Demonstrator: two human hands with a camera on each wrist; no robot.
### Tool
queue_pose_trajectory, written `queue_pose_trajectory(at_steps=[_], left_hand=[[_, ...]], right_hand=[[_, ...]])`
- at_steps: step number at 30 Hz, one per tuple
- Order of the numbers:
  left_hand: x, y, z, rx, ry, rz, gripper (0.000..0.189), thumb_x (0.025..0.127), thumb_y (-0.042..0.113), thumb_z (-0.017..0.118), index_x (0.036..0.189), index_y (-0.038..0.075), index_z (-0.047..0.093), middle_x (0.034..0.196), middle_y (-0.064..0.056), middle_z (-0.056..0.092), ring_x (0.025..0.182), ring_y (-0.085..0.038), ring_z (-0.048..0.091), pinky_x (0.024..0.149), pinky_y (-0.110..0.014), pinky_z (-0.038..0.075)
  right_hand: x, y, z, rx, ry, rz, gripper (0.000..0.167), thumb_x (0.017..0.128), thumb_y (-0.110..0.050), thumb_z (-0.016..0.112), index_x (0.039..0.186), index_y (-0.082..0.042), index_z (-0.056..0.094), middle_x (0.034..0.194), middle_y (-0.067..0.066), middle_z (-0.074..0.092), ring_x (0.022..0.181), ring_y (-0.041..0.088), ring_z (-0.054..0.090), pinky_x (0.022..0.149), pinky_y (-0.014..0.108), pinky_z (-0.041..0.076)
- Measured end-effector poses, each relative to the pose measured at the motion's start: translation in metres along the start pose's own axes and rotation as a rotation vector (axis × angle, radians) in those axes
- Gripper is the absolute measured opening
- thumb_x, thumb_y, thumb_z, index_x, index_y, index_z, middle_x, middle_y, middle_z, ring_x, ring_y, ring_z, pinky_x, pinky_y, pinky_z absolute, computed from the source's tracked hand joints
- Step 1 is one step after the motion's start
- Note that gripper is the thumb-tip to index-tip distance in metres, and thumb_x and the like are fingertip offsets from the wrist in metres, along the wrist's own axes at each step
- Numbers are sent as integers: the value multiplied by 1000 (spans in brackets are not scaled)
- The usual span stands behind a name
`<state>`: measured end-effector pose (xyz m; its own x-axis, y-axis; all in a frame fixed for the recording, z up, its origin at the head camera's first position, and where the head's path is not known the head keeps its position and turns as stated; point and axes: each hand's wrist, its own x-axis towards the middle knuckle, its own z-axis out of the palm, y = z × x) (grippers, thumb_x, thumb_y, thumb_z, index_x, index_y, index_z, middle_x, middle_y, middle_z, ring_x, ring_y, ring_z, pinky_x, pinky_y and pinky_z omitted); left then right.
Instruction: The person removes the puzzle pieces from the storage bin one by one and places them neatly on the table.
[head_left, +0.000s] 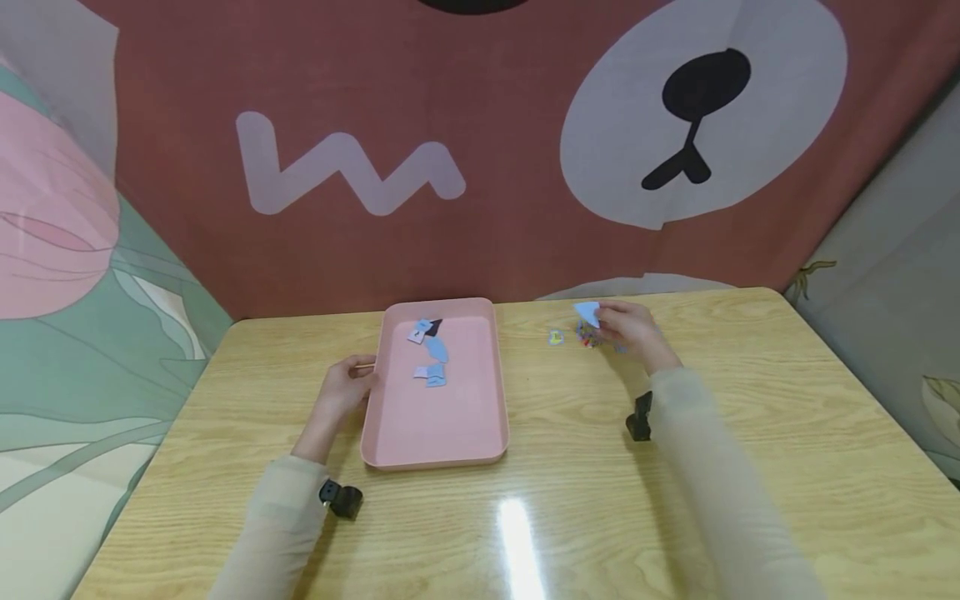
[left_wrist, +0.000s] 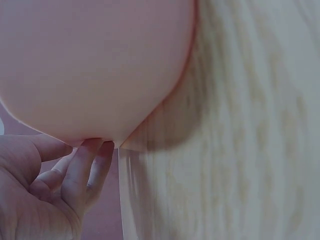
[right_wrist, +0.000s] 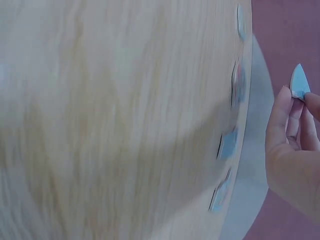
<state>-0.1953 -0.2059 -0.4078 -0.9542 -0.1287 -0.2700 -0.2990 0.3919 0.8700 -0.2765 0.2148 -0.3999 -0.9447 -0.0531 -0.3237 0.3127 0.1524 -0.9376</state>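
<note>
My right hand (head_left: 632, 329) pinches a light blue flat piece (head_left: 587, 312) with a pointed end, between thumb and fingers. In the right wrist view the same blue piece (right_wrist: 300, 82) points upward, held above the tabletop. Below that hand lies a small cluster of multicoloured pieces (head_left: 585, 336). On the other side, my left hand (head_left: 345, 387) rests against the left wall of a pink tray (head_left: 465, 425). Its fingertips touch the tray's outer side, as the left wrist view shows. Inside the tray are several flat pieces, among them a curved blue piece (head_left: 437, 349) and a dark piece (head_left: 433, 327).
A small yellow-and-blue piece (head_left: 556, 337) lies between tray and cluster. The wooden table (head_left: 585, 483) ends at the back against a reddish-brown cloth (head_left: 510, 233) with a printed face. A black wrist camera (head_left: 640, 417) sits at the right cuff, another camera (head_left: 342, 500) at the left.
</note>
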Motion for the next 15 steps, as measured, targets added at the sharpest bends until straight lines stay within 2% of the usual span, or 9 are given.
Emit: queue_pose_trajectory(at_steps=[2, 4, 9, 15], left_hand=[[0, 0, 0, -1, 2, 2, 43, 95, 4, 48, 136, -8, 44, 133, -33, 51, 102, -28, 64, 74, -29, 59], [0, 0, 0, -4, 1, 1, 42, 95, 3, 48, 136, -8, 44, 133, -33, 51, 102, -27, 64, 74, -29, 59], [-1, 0, 0, -6, -2, -1, 42, 95, 3, 48, 136, -7, 44, 133, -33, 51, 108, -32, 62, 75, -29, 59], [-1, 1, 0, -9, -1, 5, 42, 95, 4, 48, 136, -7, 44, 133, -33, 51, 109, -32, 62, 74, -28, 59]], right_hand=[[-2, 2, -8, -9, 4, -5, 57, 100, -20, 47, 149, -1, 26, 139, 10, 41, 93, -2, 53, 97, 15, 48], [-3, 4, -15, 6, 22, -8, 57, 100, -19, 47, 149, -1, 25, 137, 10, 42, 95, -1, 51, 99, 16, 47], [-7, 11, -30, 54, 46, -24, 59, 99, -16, 48, 150, -1, 22, 111, -4, 48, 87, -5, 54, 93, 13, 50], [-13, 18, -44, 144, 69, -61, 60, 99, -13, 48, 150, 2, 20, 101, -10, 51, 84, -5, 56, 81, 9, 52]])
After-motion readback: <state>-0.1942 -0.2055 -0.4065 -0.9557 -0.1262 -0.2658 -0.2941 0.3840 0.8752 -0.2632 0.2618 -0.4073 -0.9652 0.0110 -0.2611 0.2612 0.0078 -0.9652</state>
